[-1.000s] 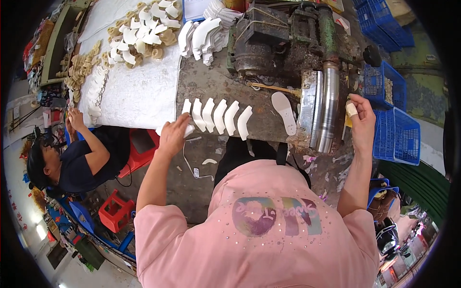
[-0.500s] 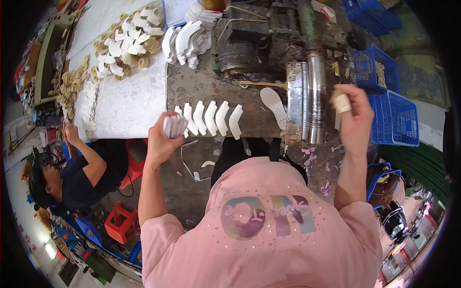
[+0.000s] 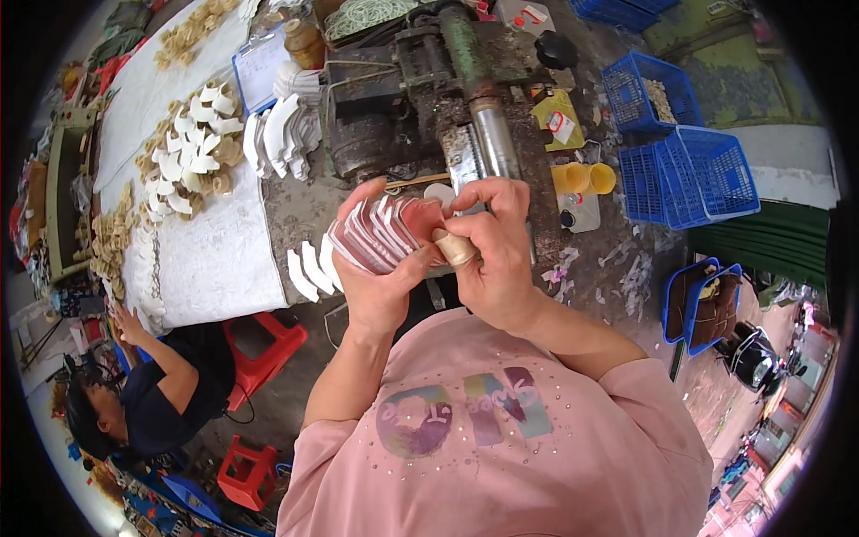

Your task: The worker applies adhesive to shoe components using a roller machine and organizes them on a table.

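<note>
My left hand [image 3: 376, 300] is closed round a fanned stack of curved, white-edged flat pieces [image 3: 376, 234], held above the bench's near edge. My right hand [image 3: 506, 259] meets the stack's right end with bent fingers, pinching at its edge; a tan band [image 3: 455, 249] wraps its thumb. The outermost faces look pinkish. Behind and left of my left hand, loose curved white pieces [image 3: 309, 271] lie in a row on the bench, partly hidden by that hand. A pale sole-shaped piece [image 3: 438, 192] shows just beyond my fingers, mostly covered.
A machine with a shiny metal roller [image 3: 494, 139] stands beyond my hands. Stacked white pieces [image 3: 284, 134] sit left of it, near a white cloth [image 3: 224, 259] bearing loose parts. Blue baskets [image 3: 707, 174] and yellow cups [image 3: 582, 179] are at right. A person [image 3: 165, 385] sits left, near red stools [image 3: 246, 473].
My hands have come together: the right moved left from beyond the roller to the stack, which the left carried rightward from above the row. The view has shifted, showing more at right.
</note>
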A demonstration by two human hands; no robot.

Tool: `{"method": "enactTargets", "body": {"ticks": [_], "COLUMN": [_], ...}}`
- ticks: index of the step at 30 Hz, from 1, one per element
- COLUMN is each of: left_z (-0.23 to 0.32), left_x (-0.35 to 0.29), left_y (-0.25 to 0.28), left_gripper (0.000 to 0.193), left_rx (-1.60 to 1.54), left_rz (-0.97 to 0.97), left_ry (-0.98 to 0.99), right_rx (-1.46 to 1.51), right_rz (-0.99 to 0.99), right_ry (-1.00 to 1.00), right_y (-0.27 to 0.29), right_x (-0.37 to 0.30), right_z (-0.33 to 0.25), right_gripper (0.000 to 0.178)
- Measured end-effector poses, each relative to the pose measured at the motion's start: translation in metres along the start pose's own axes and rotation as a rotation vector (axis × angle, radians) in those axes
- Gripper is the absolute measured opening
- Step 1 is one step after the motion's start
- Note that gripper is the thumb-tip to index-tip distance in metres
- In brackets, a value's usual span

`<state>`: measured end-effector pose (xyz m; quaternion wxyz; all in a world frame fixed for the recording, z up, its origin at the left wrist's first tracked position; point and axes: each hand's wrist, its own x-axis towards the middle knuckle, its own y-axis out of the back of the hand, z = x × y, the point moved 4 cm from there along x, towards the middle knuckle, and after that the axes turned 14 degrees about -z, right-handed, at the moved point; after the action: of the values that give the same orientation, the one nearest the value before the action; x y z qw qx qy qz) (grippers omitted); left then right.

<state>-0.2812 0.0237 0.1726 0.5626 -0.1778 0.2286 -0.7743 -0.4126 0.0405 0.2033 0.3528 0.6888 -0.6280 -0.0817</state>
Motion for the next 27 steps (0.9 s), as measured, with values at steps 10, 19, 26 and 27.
{"method": "enactTargets", "body": {"ticks": [10, 19, 26, 27], "left_z": [-0.002, -0.021, 0.018, 0.026], "left_x": [0.005, 0.016, -0.012, -0.018], "left_y": [0.022, -0.025, 0.038, 0.062], "left_gripper": [0.061, 0.067, 0.054, 0.055], "left_rx": [0.875, 1.134, 0.985, 1.078], "left_rz": [-0.151, -0.559, -0.216, -0.180], "left_ry": [0.305, 0.376, 0.240, 0.213], "right_rx": [-0.153, -0.453, 0.161, 0.184], "right_rz": [-0.453, -0.398, -0.178, -0.161], "right_ry": [-0.504, -0.191, -0.580, -0.645], "right_y": [0.106, 0.066, 0.072, 0.072], "right_x": [0.008, 0.004, -0.020, -0.022], "right_z": [0.099, 0.085, 0.125, 0.125], "right_gripper": [0.014, 0.013, 0.027, 0.027]}}
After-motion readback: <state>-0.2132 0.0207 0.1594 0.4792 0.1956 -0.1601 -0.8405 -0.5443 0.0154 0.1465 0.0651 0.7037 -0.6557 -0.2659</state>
